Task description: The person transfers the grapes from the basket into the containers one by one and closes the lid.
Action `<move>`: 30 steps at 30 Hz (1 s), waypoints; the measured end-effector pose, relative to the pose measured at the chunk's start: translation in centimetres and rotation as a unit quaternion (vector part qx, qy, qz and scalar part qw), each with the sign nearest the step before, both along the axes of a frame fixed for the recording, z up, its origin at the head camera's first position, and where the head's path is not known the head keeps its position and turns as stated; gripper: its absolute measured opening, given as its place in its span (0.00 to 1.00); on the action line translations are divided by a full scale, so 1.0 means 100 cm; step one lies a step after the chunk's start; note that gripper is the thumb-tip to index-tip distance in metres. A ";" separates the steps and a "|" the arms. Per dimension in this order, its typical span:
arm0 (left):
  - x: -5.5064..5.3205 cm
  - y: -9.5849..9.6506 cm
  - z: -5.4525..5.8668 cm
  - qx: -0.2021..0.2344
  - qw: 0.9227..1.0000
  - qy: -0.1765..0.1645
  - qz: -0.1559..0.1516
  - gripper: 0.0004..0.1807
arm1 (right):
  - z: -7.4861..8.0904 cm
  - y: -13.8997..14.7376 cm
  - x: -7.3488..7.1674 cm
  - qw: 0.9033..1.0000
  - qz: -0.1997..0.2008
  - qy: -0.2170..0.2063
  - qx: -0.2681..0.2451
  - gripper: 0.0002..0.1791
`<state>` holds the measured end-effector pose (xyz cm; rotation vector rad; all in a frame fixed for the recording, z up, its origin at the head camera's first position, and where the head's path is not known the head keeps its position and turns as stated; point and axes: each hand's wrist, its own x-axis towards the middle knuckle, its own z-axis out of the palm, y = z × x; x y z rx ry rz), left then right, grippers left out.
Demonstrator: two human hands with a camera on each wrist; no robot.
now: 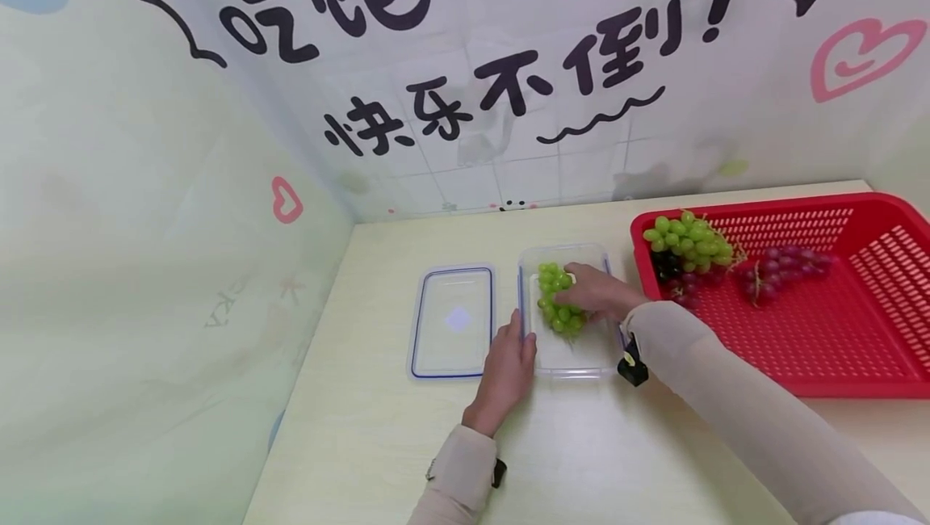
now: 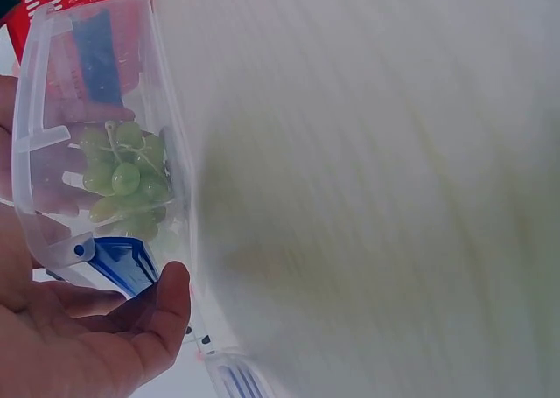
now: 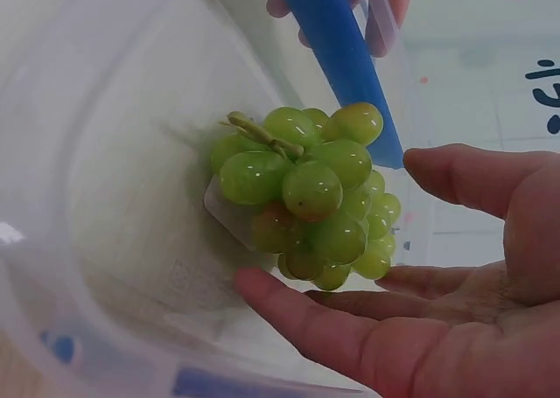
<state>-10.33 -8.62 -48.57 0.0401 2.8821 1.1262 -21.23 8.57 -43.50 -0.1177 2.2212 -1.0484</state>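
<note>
A bunch of green grapes point(image 1: 558, 299) lies inside a clear plastic food container point(image 1: 574, 363) with blue-lined sides. In the right wrist view, my right hand point(image 3: 455, 302) reaches in beside the grapes point(image 3: 306, 188), its thumb and fingers spread apart around one side of the bunch. At the container's left side, my left hand point(image 1: 506, 363) holds the wall by the blue strip. The left wrist view has that hand point(image 2: 105, 328) with thumb and fingers about the blue side clip point(image 2: 127, 262). Through the clear wall, green grapes point(image 2: 127, 179) show.
Left of the container, a clear lid point(image 1: 452, 323) with a blue seal lies flat on the table point(image 1: 341, 428). On the right stands a red perforated basket point(image 1: 821, 367) holding green grapes point(image 1: 690, 242), purple grapes point(image 1: 788, 266) and dark grapes. A printed curtain point(image 1: 465, 145) hangs behind.
</note>
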 end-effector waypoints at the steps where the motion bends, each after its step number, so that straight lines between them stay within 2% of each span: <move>1: 0.000 0.000 0.000 0.000 1.000 0.001 0.000 0.30 | 0.001 0.001 0.000 1.000 0.002 0.007 0.005 0.42; 6: 0.000 0.000 -0.001 0.002 1.000 0.001 -0.002 0.30 | 0.008 0.003 0.000 0.999 0.004 0.038 0.013 0.39; 12: -0.001 0.000 -0.001 0.007 1.000 -0.002 -0.002 0.30 | 0.017 0.007 -0.001 0.998 -0.002 0.055 -0.015 0.31; 22: -0.001 -0.001 -0.003 0.008 1.000 -0.001 0.001 0.30 | 0.034 0.015 -0.003 0.995 -0.027 0.046 -0.079 0.28; 30: 0.000 -0.001 -0.002 0.006 1.000 0.000 0.000 0.30 | 0.040 0.033 -0.004 0.989 -0.002 0.087 -0.117 0.26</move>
